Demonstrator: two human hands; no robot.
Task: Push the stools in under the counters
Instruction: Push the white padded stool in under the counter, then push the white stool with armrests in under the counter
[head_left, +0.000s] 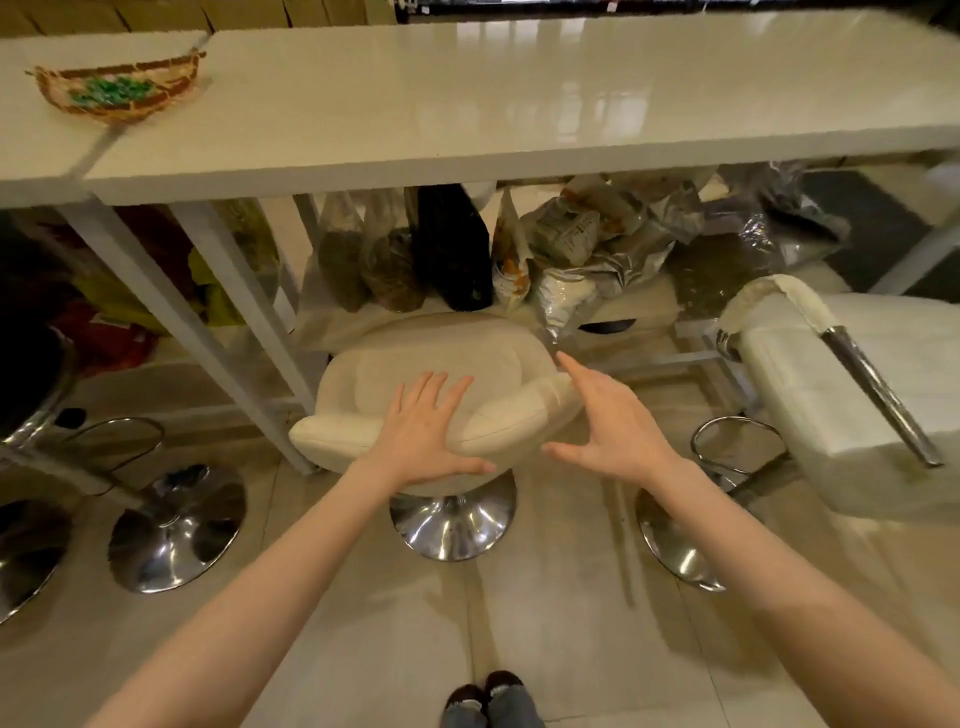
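**Cream stool partly under counter; others still out**

Left hand (423, 434) flat on the backrest of the cream stool (441, 395), fingers straight, pressing. Right hand (605, 423) spread, apart from the backrest, holding nothing. Stool's seat front sits about at the counter (519, 104) edge, chrome base (453, 519) still outside. White stool (852, 395) at right and the stool bases at left stand clear of the counter: most work remains, I judge.

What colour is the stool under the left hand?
Cream stool on a chrome base, seen in the head view.
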